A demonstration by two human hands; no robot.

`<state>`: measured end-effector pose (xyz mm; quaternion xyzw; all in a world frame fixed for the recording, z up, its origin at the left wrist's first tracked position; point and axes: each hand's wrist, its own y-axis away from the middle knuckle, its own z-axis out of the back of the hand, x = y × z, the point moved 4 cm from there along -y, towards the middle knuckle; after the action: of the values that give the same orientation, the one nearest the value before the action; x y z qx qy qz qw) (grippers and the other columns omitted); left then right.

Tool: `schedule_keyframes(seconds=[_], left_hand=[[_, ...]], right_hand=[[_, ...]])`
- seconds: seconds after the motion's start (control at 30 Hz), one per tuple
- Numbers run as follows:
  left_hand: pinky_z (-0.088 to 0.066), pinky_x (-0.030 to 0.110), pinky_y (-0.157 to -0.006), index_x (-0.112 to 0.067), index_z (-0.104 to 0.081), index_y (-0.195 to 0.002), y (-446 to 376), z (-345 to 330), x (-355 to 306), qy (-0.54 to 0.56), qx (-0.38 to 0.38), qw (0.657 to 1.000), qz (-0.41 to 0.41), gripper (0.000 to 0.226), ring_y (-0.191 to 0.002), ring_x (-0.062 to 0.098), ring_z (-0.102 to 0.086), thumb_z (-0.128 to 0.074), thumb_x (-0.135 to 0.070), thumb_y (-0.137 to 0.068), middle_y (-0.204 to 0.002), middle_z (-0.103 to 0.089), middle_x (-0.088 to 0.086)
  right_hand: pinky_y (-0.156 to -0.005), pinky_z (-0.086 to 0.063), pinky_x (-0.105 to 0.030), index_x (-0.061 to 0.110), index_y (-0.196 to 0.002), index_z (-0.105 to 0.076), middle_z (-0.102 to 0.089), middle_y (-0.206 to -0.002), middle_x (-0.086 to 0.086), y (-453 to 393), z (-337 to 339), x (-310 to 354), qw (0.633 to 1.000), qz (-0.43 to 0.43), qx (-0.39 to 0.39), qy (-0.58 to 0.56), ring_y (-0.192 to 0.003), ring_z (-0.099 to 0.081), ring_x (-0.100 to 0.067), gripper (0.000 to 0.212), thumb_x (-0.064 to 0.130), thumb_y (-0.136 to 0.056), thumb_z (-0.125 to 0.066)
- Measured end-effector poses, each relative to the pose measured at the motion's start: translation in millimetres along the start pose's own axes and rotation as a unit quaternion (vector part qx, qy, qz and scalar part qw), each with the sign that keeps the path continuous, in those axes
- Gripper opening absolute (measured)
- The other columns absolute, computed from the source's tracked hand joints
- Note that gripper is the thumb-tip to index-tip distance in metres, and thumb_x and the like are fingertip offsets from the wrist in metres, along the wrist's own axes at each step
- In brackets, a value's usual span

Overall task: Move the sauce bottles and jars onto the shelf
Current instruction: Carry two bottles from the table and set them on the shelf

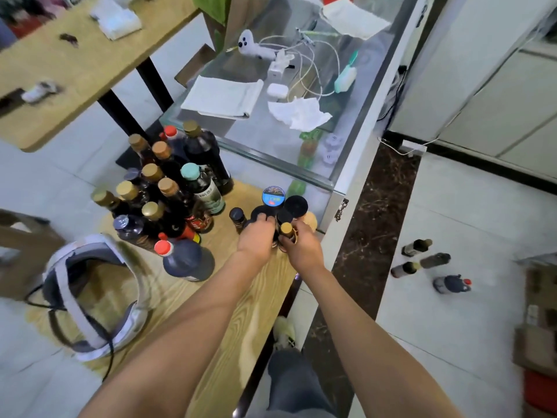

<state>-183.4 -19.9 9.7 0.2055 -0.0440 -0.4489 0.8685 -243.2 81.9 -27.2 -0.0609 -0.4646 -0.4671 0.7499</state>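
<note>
Nearest the camera, on the wooden surface (241, 300), I see both hands at the cluster of small jars. Right hand (303, 247) has fingers (294, 233) curled round an upright gold-capped bottle (286, 229); long axis vertical. Left hand (256, 239) rests fingertips on a black jar lid (261, 213), fingers bent; grip unclear. Beyond: blue-lidded jar (273, 196), then tall dark bottles (168, 188). Next move, I judge, is a straight lift.

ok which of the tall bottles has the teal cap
The labelled dark bottle at the right edge of the cluster, just behind the left hand. It alone has a teal cap; the others are gold, red or dark.
</note>
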Motion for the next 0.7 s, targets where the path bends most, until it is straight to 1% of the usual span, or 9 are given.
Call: schedule_keyframes(seconds=[0.13,0.27,0.33,0.43,0.47,0.53,0.6,0.67,0.7], left_hand=[[-0.047,0.045,-0.078,-0.006,-0.047,-0.12,-3.3,-0.7,5.4,0.02,-0.012,1.0,-0.004,0.032,-0.104,0.04,-0.058,-0.053,-0.002,-0.088,-0.121,-0.048,0.015],[-0.05,0.045,-0.08,-0.01,-0.053,-0.118,7.3,-3.1,14.1,0.092,-0.027,0.995,-0.004,0.031,-0.102,0.037,-0.058,-0.058,-0.008,-0.087,-0.115,-0.051,0.011],[-0.05,0.042,-0.079,-0.015,-0.055,-0.121,17.1,-0.6,17.1,0.109,-0.043,0.993,-0.01,0.034,-0.103,0.032,-0.058,-0.061,-0.011,-0.087,-0.116,-0.053,0.007],[-0.049,0.038,-0.076,-0.018,-0.057,-0.12,38.6,6.8,21.6,0.113,-0.082,0.99,-0.013,0.034,-0.104,0.028,-0.058,-0.065,-0.016,-0.086,-0.116,-0.056,0.003],[-0.048,0.038,-0.077,-0.018,-0.057,-0.119,44.8,9.5,23.0,0.128,-0.095,0.987,-0.016,0.034,-0.104,0.028,-0.058,-0.066,-0.016,-0.086,-0.115,-0.056,0.003],[-0.047,0.038,-0.084,-0.015,-0.059,-0.118,63.2,16.8,24.5,0.18,-0.112,0.977,-0.028,0.035,-0.105,0.028,-0.058,-0.068,-0.013,-0.084,-0.115,-0.057,0.005],[-0.045,0.036,-0.09,-0.013,-0.061,-0.119,83.3,25.4,23.0,0.235,-0.119,0.963,-0.048,0.036,-0.106,0.025,-0.057,-0.07,-0.012,-0.084,-0.116,-0.057,0.005],[-0.043,0.031,-0.091,-0.014,-0.062,-0.12,102.6,34.2,17.7,0.286,-0.127,0.947,-0.076,0.038,-0.107,0.021,-0.056,-0.071,-0.011,-0.083,-0.114,-0.057,0.002],[-0.042,0.03,-0.092,-0.014,-0.062,-0.12,113.0,37.6,13.6,0.31,-0.133,0.937,-0.093,0.039,-0.107,0.02,-0.055,-0.072,-0.011,-0.083,-0.112,-0.056,0.0]], right_hand=[[-0.077,-0.051,-0.041,0.02,-0.114,-0.056,-0.067,-0.098,-0.003,-3.3,-1.7,-0.7,1.0,0.005,0.002,-0.022,-0.089,-0.061,-0.024,0.027,0.025,-0.09,-0.067],[-0.078,-0.05,-0.039,0.017,-0.118,-0.059,-0.068,-0.095,-0.004,2.7,-0.4,-1.6,0.999,0.004,0.011,-0.052,-0.086,-0.061,-0.023,0.029,0.019,-0.09,-0.067],[-0.075,-0.05,-0.033,0.016,-0.119,-0.061,-0.068,-0.091,0.0,7.5,0.7,-3.8,0.997,0.003,0.006,-0.075,-0.085,-0.062,-0.019,0.03,0.016,-0.089,-0.067],[-0.059,-0.04,-0.014,0.009,-0.113,-0.063,-0.06,-0.076,0.012,27.0,10.7,-2.2,0.996,0.018,-0.02,-0.082,-0.067,-0.057,-0.001,0.024,0.012,-0.09,-0.067],[-0.054,-0.039,-0.009,0.008,-0.112,-0.063,-0.058,-0.075,0.013,34.1,15.0,-1.3,0.995,0.024,-0.026,-0.089,-0.063,-0.057,0.004,0.022,0.011,-0.09,-0.067],[-0.051,-0.039,-0.005,0.007,-0.11,-0.064,-0.059,-0.075,0.011,53.8,24.1,0.9,0.992,0.036,-0.042,-0.112,-0.06,-0.057,0.012,0.019,0.01,-0.091,-0.067],[-0.056,-0.04,-0.008,0.007,-0.107,-0.066,-0.059,-0.075,0.011,78.5,35.7,8.2,0.987,0.05,-0.064,-0.137,-0.06,-0.056,0.013,0.018,0.011,-0.09,-0.069],[-0.066,-0.042,-0.014,0.009,-0.106,-0.067,-0.062,-0.077,0.016,102.7,47.4,14.4,0.983,0.067,-0.088,-0.149,-0.066,-0.057,0.012,0.018,0.015,-0.09,-0.07],[-0.068,-0.042,-0.014,0.009,-0.106,-0.067,-0.065,-0.081,0.015,116.7,54.5,17.6,0.979,0.075,-0.099,-0.161,-0.069,-0.058,0.011,0.017,0.014,-0.09,-0.07]])
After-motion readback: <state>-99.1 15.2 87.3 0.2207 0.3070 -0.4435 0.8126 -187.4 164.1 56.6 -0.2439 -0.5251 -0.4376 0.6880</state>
